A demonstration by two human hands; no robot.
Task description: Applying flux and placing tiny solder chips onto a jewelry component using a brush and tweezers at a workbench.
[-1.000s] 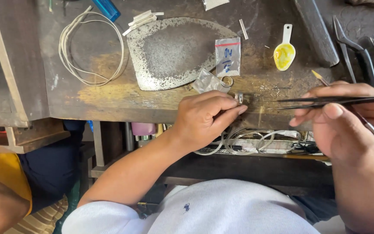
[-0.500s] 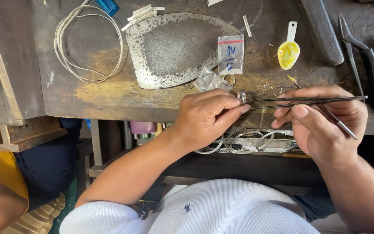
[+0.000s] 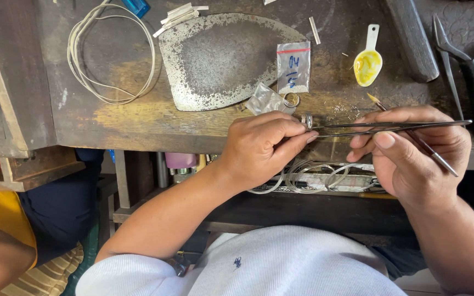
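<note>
Small white spoon (image 3: 370,59) holds yellow paste; plastic bag (image 3: 293,67) lies beside it. Right hand (image 3: 412,156) pinches tweezers (image 3: 390,127) – left hand (image 3: 261,148) fingers pinch a tiny ring (image 3: 307,120) at the bench edge (image 3: 138,140).

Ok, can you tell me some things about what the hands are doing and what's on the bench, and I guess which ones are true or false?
1. The right hand holds long tweezers. True.
2. The left hand pinches a small metal piece at the tweezer tips. True.
3. The little spoon has red stuff in it. False: it is yellow.
4. A coil of pale wire lies on the wooden bench. True.
5. The small plastic bag is in the left hand. False: it lies on the bench beside the metal plate.
6. The right hand also holds pliers. False: it holds a thin brush; the pliers lie on the bench.
</note>
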